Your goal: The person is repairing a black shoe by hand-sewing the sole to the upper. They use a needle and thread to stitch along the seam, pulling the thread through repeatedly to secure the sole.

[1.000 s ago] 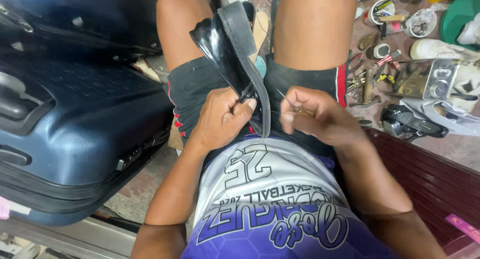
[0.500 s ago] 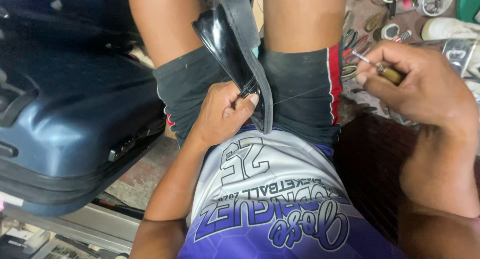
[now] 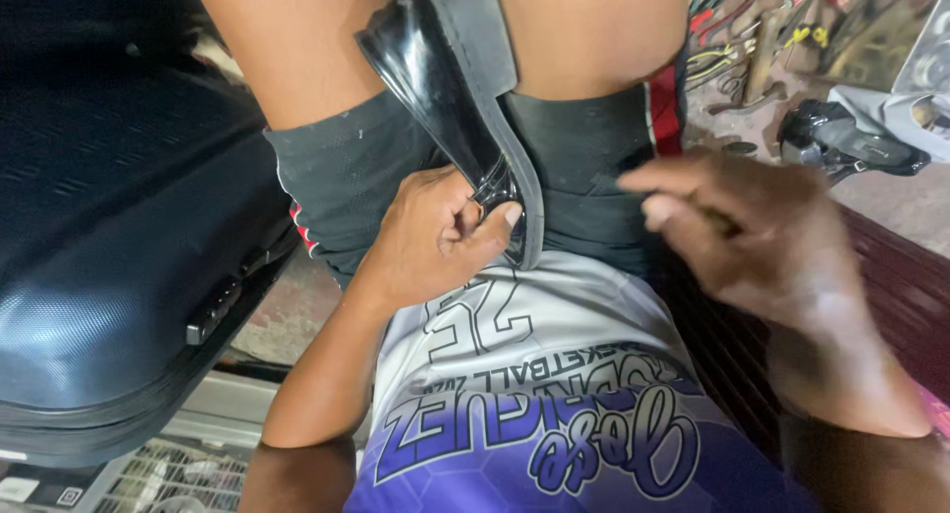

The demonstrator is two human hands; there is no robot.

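Note:
A glossy black shoe point(image 3: 427, 83) with a dark sole stands clamped between my knees, heel end down at my lap. My left hand point(image 3: 435, 241) pinches its lower edge between thumb and fingers, where upper and sole meet. My right hand point(image 3: 762, 246) hovers to the right of the shoe, motion-blurred, a short way from it, its fingers curled around a small hand tool that is mostly hidden in the grip. I am wearing dark shorts and a white and purple jersey.
A dark blue hard-shell suitcase point(image 3: 109, 256) lies close on my left. Pliers and other small tools point(image 3: 752, 38) are scattered on the ground at upper right, next to another black shoe point(image 3: 841, 142). A dark red slatted surface point(image 3: 891, 276) runs under my right arm.
My right hand swung out to the right with the tool and has now come back toward the shoe. My left hand has kept its grip. The camera has moved closer.

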